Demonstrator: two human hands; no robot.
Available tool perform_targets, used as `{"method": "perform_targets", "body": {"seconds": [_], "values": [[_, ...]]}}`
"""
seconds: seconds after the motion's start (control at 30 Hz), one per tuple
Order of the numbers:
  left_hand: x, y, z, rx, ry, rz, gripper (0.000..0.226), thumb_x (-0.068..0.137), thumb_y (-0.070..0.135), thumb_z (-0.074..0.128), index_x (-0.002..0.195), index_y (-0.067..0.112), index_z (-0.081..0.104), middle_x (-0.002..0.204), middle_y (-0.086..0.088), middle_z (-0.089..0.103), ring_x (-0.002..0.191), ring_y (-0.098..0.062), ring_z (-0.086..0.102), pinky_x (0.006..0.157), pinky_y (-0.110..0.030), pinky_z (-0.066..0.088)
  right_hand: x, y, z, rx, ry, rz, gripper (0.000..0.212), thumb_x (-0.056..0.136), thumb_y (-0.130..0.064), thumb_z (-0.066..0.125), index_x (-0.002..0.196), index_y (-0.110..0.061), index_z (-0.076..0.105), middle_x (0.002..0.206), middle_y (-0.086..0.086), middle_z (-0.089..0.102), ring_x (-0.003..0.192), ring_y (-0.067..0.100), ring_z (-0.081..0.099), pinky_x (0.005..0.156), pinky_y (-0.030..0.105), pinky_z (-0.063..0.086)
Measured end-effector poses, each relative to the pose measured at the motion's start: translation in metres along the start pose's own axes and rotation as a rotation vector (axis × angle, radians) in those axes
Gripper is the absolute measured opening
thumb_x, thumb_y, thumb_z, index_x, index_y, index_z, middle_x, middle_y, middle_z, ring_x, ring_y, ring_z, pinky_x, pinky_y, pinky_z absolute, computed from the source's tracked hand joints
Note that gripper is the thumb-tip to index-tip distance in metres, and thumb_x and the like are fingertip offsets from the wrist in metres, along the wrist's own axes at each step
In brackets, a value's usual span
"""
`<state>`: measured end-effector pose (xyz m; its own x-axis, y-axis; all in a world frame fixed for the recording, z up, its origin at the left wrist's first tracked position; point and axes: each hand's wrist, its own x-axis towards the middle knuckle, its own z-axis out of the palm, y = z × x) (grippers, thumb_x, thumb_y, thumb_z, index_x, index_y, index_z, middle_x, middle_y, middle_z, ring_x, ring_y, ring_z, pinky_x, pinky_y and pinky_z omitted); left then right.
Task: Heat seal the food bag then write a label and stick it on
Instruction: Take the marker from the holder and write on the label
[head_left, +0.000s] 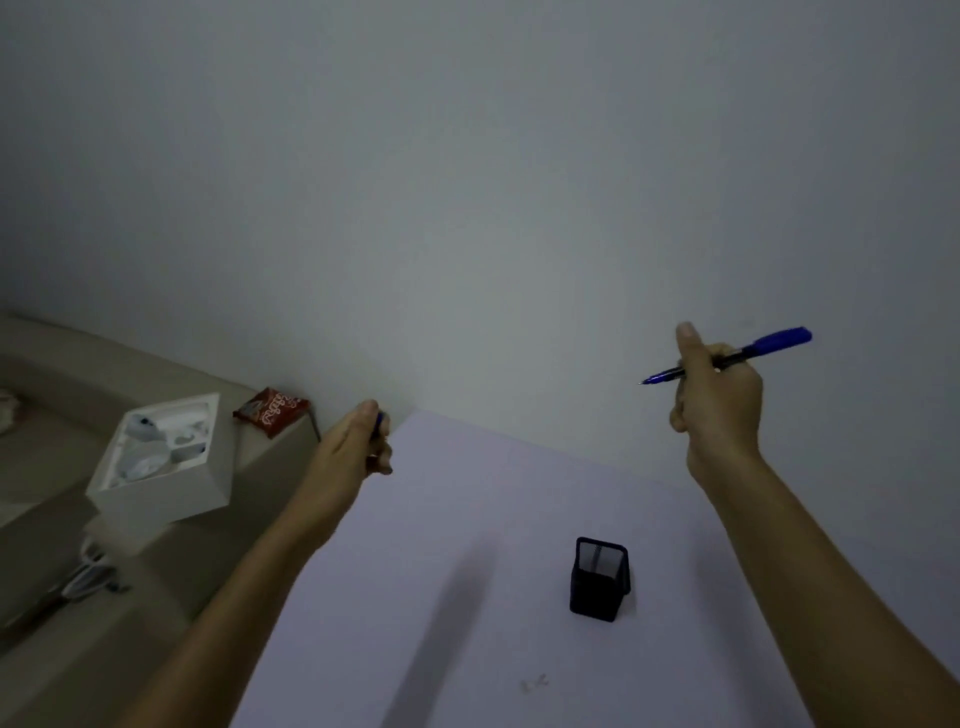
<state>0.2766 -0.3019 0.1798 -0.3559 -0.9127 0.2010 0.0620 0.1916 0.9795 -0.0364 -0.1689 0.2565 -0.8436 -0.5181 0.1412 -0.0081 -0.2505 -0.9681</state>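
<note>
My right hand (719, 395) is raised in front of the wall and grips a blue pen (763, 347), tip bare and pointing left, blue end up to the right. At the table's far left corner my left hand (358, 444) is closed around a small blue object (380, 419) that looks like the pen's cap; most of it is hidden by the fingers. A red food bag (271, 410) lies on the beige ledge to the left, apart from both hands. I see no label and no heat sealer that I can make out.
A black mesh pen holder (600, 579) stands on the pale lilac table (415, 597) between my forearms. On the beige ledge at left sits an open white box (166, 457) with white items inside, cables below it. A bare wall fills the upper view.
</note>
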Motion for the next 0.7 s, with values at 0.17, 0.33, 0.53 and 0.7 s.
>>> {"method": "perform_targets", "body": {"seconds": [0.17, 0.33, 0.53, 0.7], "values": [[-0.002, -0.012, 0.028, -0.132, -0.047, -0.062, 0.023, 0.1, 0.024, 0.044, 0.093, 0.026, 0.067, 0.073, 0.007, 0.065, 0.063, -0.005, 0.058, 0.061, -0.017, 0.051, -0.041, 0.04, 0.032, -0.009, -0.206, 0.102, 0.03, 0.087, -0.04, 0.067, 0.071, -0.019, 0.054, 0.045, -0.01, 0.046, 0.037, 0.003, 0.038, 0.036, 0.02, 0.038], [-0.01, -0.064, 0.044, 0.016, 0.002, -0.352, 0.014, 0.096, 0.022, 0.052, 0.104, 0.012, 0.057, 0.095, -0.002, 0.072, 0.076, -0.013, 0.063, 0.072, -0.024, 0.053, -0.058, 0.076, 0.036, -0.072, -0.315, 0.185, 0.026, 0.089, -0.036, 0.066, 0.073, -0.017, 0.06, 0.05, -0.004, 0.052, 0.038, 0.007, 0.043, 0.039, 0.022, 0.044], [-0.024, -0.16, 0.07, 0.23, 0.045, -0.75, 0.017, 0.091, 0.022, 0.06, 0.092, 0.006, 0.053, 0.093, -0.012, 0.058, 0.068, -0.019, 0.056, 0.061, -0.027, 0.046, -0.072, 0.108, 0.029, -0.112, -0.351, 0.314, 0.012, 0.09, -0.024, 0.064, 0.084, -0.014, 0.066, 0.063, 0.0, 0.067, 0.038, 0.009, 0.049, 0.04, 0.024, 0.048], [-0.028, -0.213, 0.089, 0.506, -0.033, -0.824, 0.025, 0.089, 0.018, 0.059, 0.067, 0.009, 0.052, 0.083, -0.017, 0.058, 0.073, -0.027, 0.058, 0.066, -0.03, 0.044, -0.08, 0.135, 0.019, -0.135, -0.367, 0.428, 0.008, 0.09, -0.021, 0.062, 0.091, -0.018, 0.07, 0.084, 0.005, 0.075, 0.047, 0.014, 0.054, 0.049, 0.029, 0.053]]}}
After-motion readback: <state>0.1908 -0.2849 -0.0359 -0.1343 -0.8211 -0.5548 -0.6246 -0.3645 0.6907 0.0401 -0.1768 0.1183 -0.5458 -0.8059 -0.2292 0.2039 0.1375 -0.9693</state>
